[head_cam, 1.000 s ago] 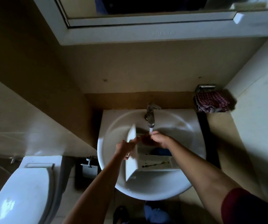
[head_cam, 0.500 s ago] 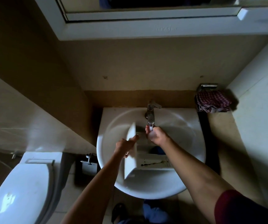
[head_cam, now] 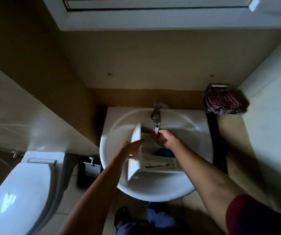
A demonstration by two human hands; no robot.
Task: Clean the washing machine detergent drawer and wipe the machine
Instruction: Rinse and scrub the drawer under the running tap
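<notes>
Left hand [head_cam: 130, 150] flat, fingers straight, on the detergent drawer [head_cam: 134, 167] — right hand [head_cam: 167, 139] loosely cupped under running tap [head_cam: 157, 114]

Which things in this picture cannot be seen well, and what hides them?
Head view: far compartments of the detergent drawer, covered by the right hand and shadow.
Head view: that hand's fingertips, blurred under the tap; whether they hold anything is unclear.
Head view: wall cabinet, cut by the top edge; its lettering is blurred.

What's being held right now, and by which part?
Drawer: left hand lays straight fingers across its front panel, steadying it in the sink. Right hand is under the tap stream; anything in its grip cannot be told.
</notes>
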